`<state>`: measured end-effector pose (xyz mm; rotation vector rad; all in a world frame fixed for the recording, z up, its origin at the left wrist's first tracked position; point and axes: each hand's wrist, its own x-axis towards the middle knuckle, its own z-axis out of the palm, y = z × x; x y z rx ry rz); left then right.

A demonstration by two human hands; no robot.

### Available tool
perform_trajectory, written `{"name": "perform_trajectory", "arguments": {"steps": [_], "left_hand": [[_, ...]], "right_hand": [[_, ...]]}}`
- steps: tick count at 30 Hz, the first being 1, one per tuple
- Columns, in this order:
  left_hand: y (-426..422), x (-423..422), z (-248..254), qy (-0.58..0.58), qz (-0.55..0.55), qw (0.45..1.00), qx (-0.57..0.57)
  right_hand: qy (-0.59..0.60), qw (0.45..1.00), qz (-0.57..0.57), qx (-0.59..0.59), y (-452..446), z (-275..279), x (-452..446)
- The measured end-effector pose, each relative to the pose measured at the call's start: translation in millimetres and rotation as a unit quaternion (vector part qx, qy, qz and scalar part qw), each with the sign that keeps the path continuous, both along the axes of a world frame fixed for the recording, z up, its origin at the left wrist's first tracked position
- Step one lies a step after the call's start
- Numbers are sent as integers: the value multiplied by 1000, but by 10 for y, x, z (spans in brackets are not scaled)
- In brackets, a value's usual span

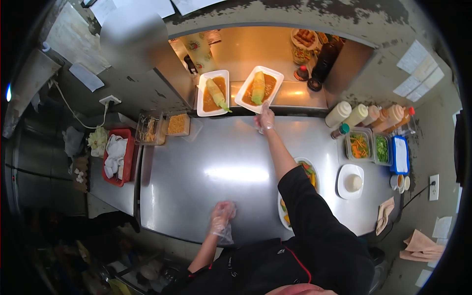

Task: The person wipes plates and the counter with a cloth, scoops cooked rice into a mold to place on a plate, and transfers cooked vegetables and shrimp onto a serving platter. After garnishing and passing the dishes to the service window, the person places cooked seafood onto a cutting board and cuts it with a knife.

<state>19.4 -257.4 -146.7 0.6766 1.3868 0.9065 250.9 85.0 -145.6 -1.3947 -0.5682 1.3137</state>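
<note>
My right hand, in a clear plastic glove, reaches to the pass-through and grips the near end of a white rectangular dish. In that dish a pale green and yellow roll, perhaps a stuffed pepper, lies in orange-brown sauce. A second white dish with a similar roll and sauce stands beside it on the left. Above the near part of the steel counter is my left hand, also gloved, its fingers curled with nothing visible in them. My right sleeve partly hides an oval plate of cut vegetables.
Squeeze bottles, tubs of shredded carrot and chopped greens line the right side, near a square white plate holding a pale mound. At left are a red basket of cloths and a crumb container. Dark bottles occupy the pass-through's right end.
</note>
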Motion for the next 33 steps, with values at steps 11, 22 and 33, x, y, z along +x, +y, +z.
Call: {"name": "perform_trajectory", "arguments": {"steps": [11, 22, 33], "left_hand": [[236, -325, 327, -12, 64, 998, -26], [168, -635, 136, -81, 96, 992, -2], [275, -542, 75, 14, -3, 1000, -9]], "right_hand": [[-437, 883, 113, -126, 771, 129, 100], [-210, 970, 0, -124, 1668, 304, 17], [-124, 979, 139, 86, 63, 862, 530]]}}
